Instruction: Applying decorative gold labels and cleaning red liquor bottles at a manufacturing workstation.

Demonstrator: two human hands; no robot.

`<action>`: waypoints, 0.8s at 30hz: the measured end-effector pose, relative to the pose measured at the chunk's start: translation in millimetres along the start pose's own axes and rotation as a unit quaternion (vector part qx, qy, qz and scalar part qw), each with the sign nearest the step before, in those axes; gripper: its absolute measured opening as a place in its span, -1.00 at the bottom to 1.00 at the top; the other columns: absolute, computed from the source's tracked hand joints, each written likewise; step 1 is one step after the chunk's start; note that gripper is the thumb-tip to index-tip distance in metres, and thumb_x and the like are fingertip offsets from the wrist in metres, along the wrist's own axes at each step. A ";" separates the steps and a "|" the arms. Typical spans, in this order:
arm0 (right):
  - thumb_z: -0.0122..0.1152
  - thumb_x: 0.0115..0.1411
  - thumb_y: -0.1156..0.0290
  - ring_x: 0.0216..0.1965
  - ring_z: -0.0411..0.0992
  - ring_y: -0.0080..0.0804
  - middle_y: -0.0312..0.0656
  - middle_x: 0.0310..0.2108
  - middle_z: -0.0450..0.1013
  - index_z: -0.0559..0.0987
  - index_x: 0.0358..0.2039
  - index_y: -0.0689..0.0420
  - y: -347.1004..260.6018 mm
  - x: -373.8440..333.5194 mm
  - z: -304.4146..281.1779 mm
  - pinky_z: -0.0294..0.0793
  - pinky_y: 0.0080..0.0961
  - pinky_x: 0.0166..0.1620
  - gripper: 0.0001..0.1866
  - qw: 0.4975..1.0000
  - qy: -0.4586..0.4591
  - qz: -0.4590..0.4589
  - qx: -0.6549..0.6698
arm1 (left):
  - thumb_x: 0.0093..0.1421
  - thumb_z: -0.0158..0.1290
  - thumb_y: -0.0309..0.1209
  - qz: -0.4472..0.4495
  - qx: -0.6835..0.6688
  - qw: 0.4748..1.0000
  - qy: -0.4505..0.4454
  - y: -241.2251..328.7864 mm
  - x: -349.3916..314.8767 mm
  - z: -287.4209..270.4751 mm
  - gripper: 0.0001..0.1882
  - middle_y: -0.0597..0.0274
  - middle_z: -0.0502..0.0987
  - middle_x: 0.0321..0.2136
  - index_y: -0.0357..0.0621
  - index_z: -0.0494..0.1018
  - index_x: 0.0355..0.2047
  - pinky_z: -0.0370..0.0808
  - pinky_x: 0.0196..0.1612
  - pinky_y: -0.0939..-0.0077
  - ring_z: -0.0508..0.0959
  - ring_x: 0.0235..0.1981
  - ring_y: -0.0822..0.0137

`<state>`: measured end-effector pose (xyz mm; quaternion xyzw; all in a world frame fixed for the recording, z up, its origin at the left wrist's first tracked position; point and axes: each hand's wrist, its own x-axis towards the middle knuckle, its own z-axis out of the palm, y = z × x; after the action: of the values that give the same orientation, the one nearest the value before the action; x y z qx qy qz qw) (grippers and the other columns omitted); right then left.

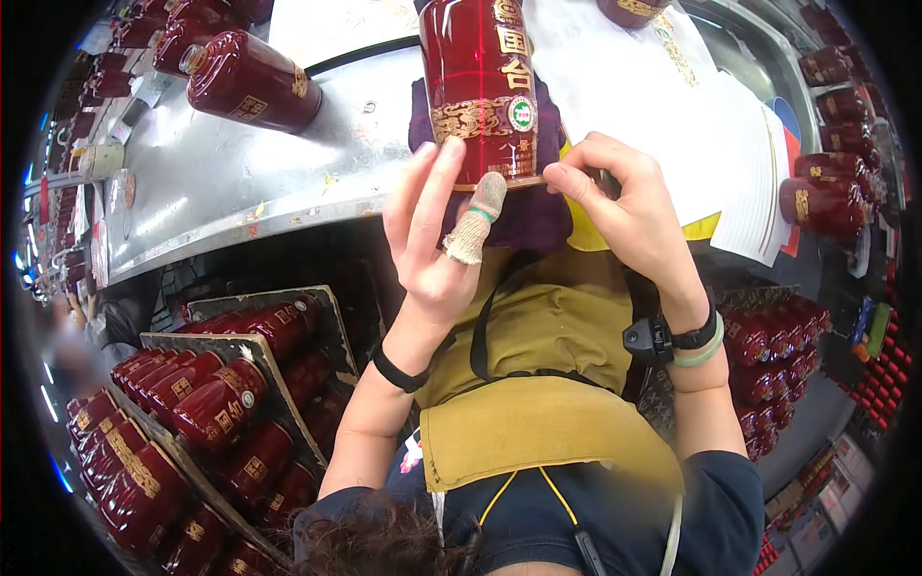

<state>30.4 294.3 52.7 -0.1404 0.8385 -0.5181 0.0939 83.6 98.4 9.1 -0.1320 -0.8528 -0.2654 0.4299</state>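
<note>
A dark red glazed bottle (475,72) with gold lettering and a round white-green label lies on a purple cloth (549,125) at the table's near edge, its base toward me. My left hand (432,230) grips the base's left corner, two fingers stretched along the side. Its thumb wears a knitted finger cover (475,219) and presses on the bottle's lower edge. At the right corner of the base, my right hand (619,197) is closed in a pinch. A thin gold-orange line runs along the base to its fingertips; I cannot tell whether the fingers hold it.
Another red bottle (254,82) lies on the metal table (192,206), left of me. White paper sheets (715,154) cover its right part, over a yellow sheet (701,228). Racks of red bottles (216,403) stand low on the left; stacked bottles (773,355) stand low right.
</note>
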 end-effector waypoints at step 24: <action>0.41 0.23 0.36 -0.50 0.30 -0.43 -0.17 -0.50 0.47 0.66 -0.36 0.29 3.7 -1.2 0.7 0.30 -0.43 -0.37 -0.78 1.000 0.006 -0.006 -0.004 | 0.04 0.34 -0.74 -0.013 -0.054 0.998 0.026 -0.4 -4.7 5.3 -0.56 -0.04 0.60 0.03 -0.43 0.60 -0.02 0.59 0.08 0.26 0.61 0.02 0.04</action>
<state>31.3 295.7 49.1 -0.1422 0.8402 -0.5163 0.0853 82.7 101.1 2.6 -0.1368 -0.8274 -0.3198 0.4410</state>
